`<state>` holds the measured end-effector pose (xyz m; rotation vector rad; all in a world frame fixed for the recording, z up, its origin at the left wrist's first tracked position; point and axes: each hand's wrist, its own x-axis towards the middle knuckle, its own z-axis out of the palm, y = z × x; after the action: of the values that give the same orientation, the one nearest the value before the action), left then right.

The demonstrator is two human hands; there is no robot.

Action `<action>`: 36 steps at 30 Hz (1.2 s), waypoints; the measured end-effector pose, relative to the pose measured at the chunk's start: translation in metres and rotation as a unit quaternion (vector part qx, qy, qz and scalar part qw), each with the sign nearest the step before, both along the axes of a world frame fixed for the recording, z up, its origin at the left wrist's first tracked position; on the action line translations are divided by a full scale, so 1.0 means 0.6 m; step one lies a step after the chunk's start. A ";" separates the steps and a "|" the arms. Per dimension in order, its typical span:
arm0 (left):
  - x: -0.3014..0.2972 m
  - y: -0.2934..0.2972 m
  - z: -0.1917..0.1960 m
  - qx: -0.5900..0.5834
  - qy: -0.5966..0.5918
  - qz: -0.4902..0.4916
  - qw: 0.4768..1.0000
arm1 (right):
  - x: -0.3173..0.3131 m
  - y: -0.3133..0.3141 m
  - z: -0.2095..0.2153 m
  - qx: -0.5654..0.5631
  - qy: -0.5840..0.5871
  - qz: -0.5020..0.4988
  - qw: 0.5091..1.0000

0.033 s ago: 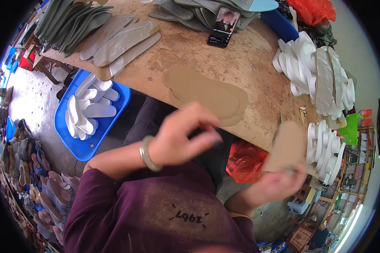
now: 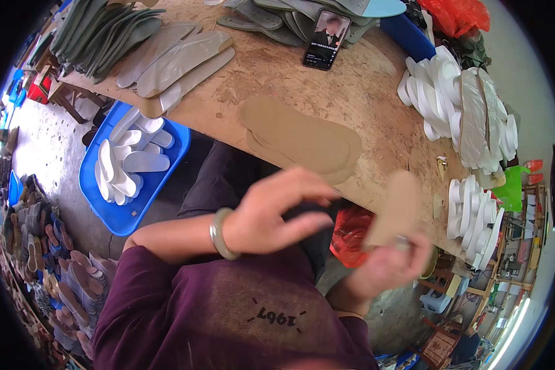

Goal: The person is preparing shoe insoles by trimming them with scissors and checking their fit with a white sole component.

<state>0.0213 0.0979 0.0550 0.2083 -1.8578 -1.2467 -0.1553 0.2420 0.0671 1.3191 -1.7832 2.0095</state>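
The right hand (image 2: 385, 265) pinches a tan cardboard insole (image 2: 396, 209) upright by its lower end, just off the edge of the wooden workbench (image 2: 364, 92), while the empty left hand (image 2: 271, 213), fingers loosely curled, hovers below a stack of tan insoles (image 2: 299, 135).

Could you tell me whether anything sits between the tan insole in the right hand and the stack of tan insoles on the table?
Nothing visible does. The right hand holds the tan insole at the table edge; the stack of tan insoles lies just left of it. The left hand is lower, in front of the edge.
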 end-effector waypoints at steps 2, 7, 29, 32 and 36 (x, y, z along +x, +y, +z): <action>-0.011 0.020 -0.008 -0.012 0.043 -0.023 0.999 | 0.040 -0.025 -0.008 0.097 -0.045 0.076 0.991; -0.007 0.027 -0.024 -0.036 0.027 0.041 0.998 | 0.067 -0.050 -0.042 0.052 -0.191 0.228 0.953; -0.001 0.010 -0.073 -0.180 -0.056 0.159 0.969 | 0.075 -0.067 -0.035 0.225 -0.241 0.233 0.915; -0.001 0.011 -0.076 -0.214 -0.070 0.171 0.959 | 0.074 -0.070 -0.039 0.247 -0.229 0.218 0.916; -0.001 0.014 -0.075 -0.238 -0.086 0.180 0.951 | 0.073 -0.071 -0.051 0.247 -0.248 0.210 0.913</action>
<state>0.0206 0.1065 0.0102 0.3785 -2.0948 -0.5253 -0.1116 0.1994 0.0365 1.5252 -2.5585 2.3786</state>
